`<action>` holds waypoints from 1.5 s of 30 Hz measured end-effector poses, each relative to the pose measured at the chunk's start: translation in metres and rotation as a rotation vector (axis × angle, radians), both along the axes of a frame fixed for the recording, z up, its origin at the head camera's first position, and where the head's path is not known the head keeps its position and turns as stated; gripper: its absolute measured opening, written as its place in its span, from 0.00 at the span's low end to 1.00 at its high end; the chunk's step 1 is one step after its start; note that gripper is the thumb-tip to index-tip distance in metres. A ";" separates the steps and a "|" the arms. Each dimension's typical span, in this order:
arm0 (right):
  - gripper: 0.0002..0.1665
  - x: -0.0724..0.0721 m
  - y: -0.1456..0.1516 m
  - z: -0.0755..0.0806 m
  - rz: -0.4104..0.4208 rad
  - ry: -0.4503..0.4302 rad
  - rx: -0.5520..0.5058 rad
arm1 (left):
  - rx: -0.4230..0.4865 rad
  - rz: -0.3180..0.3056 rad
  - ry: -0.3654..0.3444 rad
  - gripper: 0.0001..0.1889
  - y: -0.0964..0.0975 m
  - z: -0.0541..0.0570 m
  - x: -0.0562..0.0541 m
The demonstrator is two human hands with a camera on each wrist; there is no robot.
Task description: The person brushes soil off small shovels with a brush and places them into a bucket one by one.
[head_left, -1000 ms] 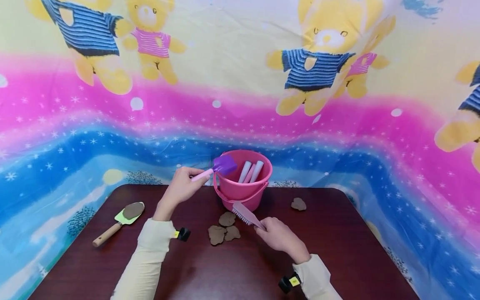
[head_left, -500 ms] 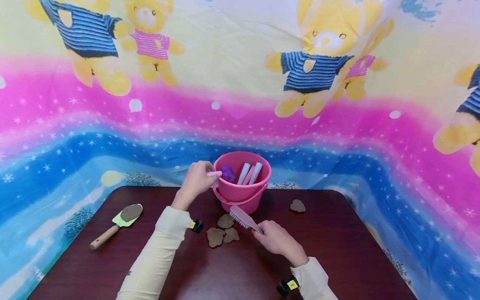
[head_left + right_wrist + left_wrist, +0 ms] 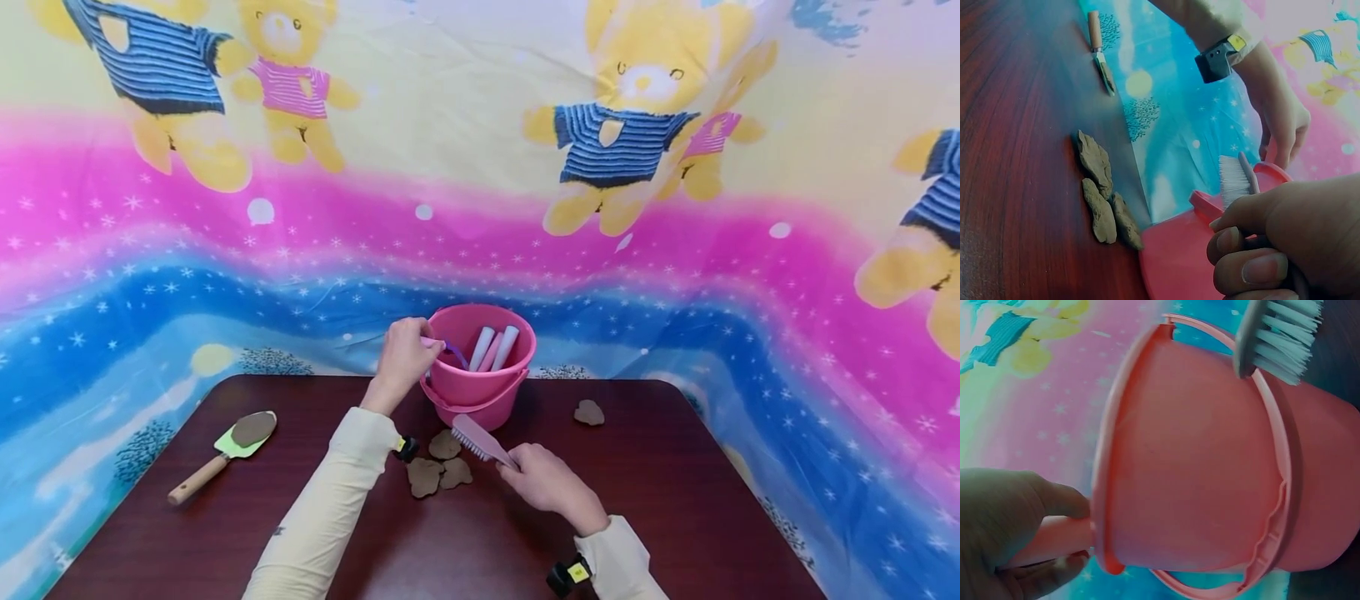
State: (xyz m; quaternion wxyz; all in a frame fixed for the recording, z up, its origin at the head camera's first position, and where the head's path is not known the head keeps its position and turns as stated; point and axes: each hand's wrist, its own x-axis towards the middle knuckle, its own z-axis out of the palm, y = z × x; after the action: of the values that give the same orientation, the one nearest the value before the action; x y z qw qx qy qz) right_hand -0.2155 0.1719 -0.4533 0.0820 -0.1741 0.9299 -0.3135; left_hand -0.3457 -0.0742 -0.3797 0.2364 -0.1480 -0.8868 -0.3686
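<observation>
At the bucket's left rim my left hand (image 3: 405, 354) grips the pink handle of a toy shovel (image 3: 1060, 539). Its purple part reaches inside the pink bucket (image 3: 472, 387) and is mostly hidden by the wall. My right hand (image 3: 551, 483) holds a mauve scrubbing brush (image 3: 483, 439) by its handle. White bristles (image 3: 1234, 178) show on the brush head, which is in front of the bucket's lower wall. Several white and pink handles (image 3: 483, 348) stand inside the bucket. Brown clay pieces (image 3: 425, 477) lie together just in front of it.
To the left on the dark table (image 3: 450, 550) lies a green trowel (image 3: 240, 446) with a wooden handle and a clay piece (image 3: 253, 428) on its blade. Another clay piece (image 3: 589, 412) lies right of the bucket. A printed bear cloth (image 3: 450, 167) hangs behind the table.
My left hand has moved right to the bucket rim, and the shovel's purple blade has gone from above the rim down inside. The right hand with the brush has barely moved.
</observation>
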 end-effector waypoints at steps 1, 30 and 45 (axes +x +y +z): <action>0.19 0.000 0.000 0.000 0.000 -0.001 0.001 | 0.004 0.000 0.017 0.09 0.000 -0.002 -0.002; 0.20 0.000 -0.005 -0.003 -0.003 -0.004 0.035 | -0.087 0.026 -0.002 0.05 0.014 -0.002 0.001; 0.22 0.000 -0.006 -0.002 -0.005 0.014 0.051 | -0.085 -0.128 -0.063 0.12 0.014 -0.004 0.013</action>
State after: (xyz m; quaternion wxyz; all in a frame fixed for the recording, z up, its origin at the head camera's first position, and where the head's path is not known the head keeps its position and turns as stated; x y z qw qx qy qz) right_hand -0.2158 0.1657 -0.4554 0.0793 -0.1721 0.9385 -0.2887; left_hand -0.3326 -0.0606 -0.3837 0.1781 -0.2027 -0.8972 -0.3496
